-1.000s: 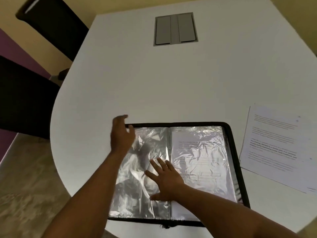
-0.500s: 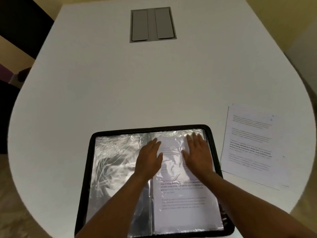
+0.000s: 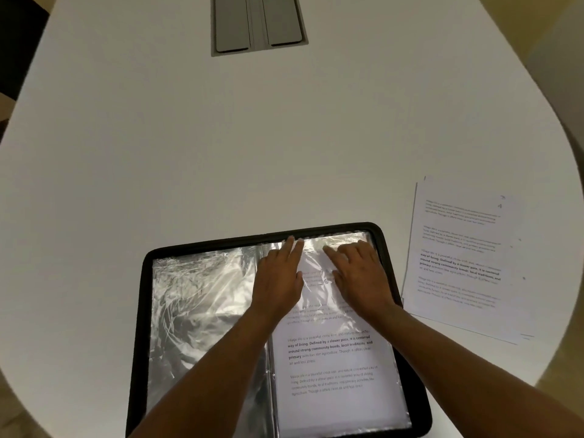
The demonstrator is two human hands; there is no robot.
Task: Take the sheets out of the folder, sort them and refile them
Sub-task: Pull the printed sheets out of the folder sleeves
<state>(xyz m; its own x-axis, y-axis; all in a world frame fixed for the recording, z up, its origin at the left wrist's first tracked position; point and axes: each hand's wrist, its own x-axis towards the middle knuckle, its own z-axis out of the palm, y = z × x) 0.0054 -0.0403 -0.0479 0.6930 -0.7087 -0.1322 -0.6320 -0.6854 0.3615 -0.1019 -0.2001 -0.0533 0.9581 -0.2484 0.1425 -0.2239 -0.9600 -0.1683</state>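
Bench [image 3: 221, 147]: white, rounded edge, carries everything in view.
Folder [image 3: 139, 343]: black-rimmed, lying open at 6 o'clock on the bench, near the front edge.
Left page [image 3: 202, 311]: crinkled clear sleeve, shiny; no sheet can be made out inside.
Right page: clear sleeve [image 3: 344, 240] with a printed sheet [image 3: 335, 368] in it; text readable in the lower half.
Left hand [image 3: 279, 279]: flat on the right page near the spine, fingers straight and pointing to 12 o'clock, tips reaching the sleeve's top edge.
Right hand [image 3: 360, 276]: flat on the same page, just beside the left hand at its 3 o'clock, fingers spread and angled toward 11 o'clock; gripping nothing.
Loose sheets [image 3: 461, 260]: small stack of printed pages at 3 o'clock of the folder, its near corner touching the folder rim.
Hatch [image 3: 257, 22]: grey two-flap panel set in the bench at 12 o'clock, well apart from the folder.
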